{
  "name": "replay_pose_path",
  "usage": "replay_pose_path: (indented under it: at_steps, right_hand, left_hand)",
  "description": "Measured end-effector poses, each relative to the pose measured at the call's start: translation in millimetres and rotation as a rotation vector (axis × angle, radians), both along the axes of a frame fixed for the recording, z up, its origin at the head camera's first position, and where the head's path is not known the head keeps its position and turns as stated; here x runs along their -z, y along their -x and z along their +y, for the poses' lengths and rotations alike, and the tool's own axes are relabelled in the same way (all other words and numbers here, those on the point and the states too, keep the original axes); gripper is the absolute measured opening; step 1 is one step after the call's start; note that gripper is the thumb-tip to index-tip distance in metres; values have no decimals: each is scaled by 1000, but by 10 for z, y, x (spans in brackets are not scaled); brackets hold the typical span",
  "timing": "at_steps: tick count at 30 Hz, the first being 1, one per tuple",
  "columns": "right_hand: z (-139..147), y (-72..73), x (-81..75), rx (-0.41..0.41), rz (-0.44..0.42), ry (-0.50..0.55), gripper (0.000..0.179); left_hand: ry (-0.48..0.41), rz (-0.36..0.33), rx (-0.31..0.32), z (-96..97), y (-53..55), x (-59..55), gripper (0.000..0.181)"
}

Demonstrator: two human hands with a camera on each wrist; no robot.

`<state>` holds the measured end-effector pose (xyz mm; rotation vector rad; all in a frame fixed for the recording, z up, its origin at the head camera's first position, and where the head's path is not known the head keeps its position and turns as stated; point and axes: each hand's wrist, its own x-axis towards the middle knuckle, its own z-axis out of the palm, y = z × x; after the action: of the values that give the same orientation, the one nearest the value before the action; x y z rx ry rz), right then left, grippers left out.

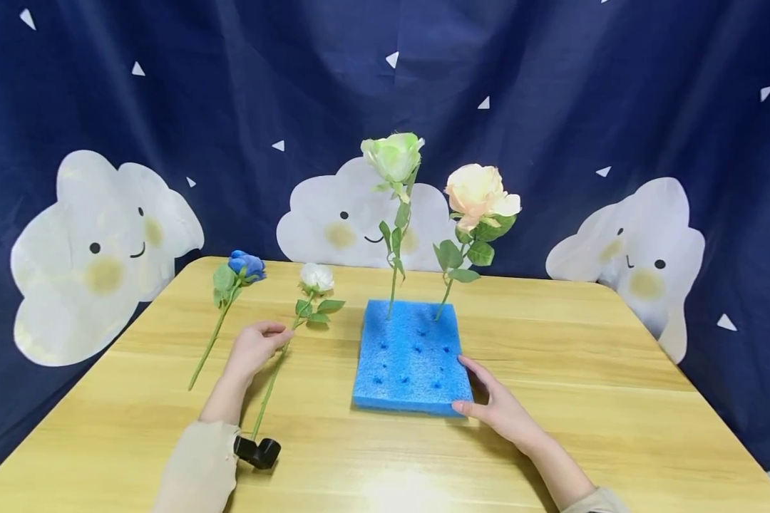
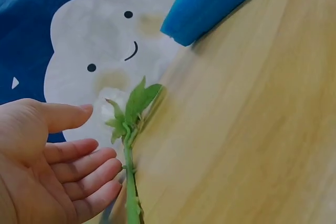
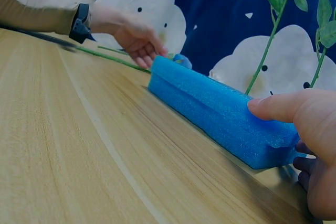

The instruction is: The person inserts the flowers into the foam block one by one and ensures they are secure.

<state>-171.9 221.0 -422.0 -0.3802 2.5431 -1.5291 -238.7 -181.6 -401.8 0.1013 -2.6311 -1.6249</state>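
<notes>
My left hand [image 1: 257, 348] reaches a white rose [image 1: 317, 277] lying on the table, its fingertips right at the green stem [image 2: 129, 182]. In the left wrist view its thumb stands apart from the fingers, which are loosely bent beside the stem. My right hand [image 1: 502, 411] holds the near right corner of a blue foam block [image 1: 411, 363], thumb [image 3: 273, 107] on the near edge and fingers along the right side. A pale green rose [image 1: 393, 158] and a peach rose [image 1: 478, 194] stand upright in the block's far part. Several holes dot its top.
A blue rose [image 1: 247, 266] lies on the wooden table [image 1: 584, 370], left of the white one. A black wrist device [image 1: 258, 452] sits on the left sleeve, over the stem's lower end in the head view. Behind the table hangs a dark blue curtain [image 1: 334, 85] with smiling clouds.
</notes>
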Motion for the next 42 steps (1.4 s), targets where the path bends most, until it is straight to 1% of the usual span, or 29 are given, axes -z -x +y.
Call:
replay_pose_path:
  at_steps: [5, 11, 17, 21, 26, 29, 34, 35, 36, 38, 40, 42]
  right_hand:
    - [19, -9, -14, 10, 5, -9, 74]
    - [11, -14, -16, 0, -4, -3, 74]
    - [-8, -14, -1, -8, -10, 3, 74]
    - [-13, -14, 10, -6, -11, 9, 74]
    - [-12, -11, -3, -2, -5, 8, 74]
    - [-10, -10, -7, -4, -5, 6, 74]
    - [-3, -4, 1, -9, 7, 15, 74]
    - [-2, -4, 2, -11, 10, 17, 74]
    - [-2, -3, 0, -13, 14, 17, 74]
    - [-2, -3, -4, -16, 13, 19, 74]
    - [-4, -4, -5, -16, 11, 19, 74]
    - [-6, -4, -1, -16, 8, 17, 74]
  left_hand:
    - [63, -29, -1, 15, 25, 36, 43]
    - [176, -93, -22, 11, 59, 80, 35]
    - [283, -129, -21, 29, 47, 57, 28]
    - [324, -150, -30, 33, 54, 46, 26]
    - [346, -168, -18, 35, 72, 36, 20]
    - [358, -165, -12, 31, 84, 36, 14]
    - [364, -137, 8, 20, 120, 30, 37]
    - [358, -139, 10, 19, 124, 27, 38]
    - [351, -138, 14, 14, 126, 26, 36]
    - [328, -141, 17, 9, 126, 24, 28]
    - [291, -151, 26, 11, 120, 20, 18]
    - [239, -162, 43, 17, 117, 15, 18]
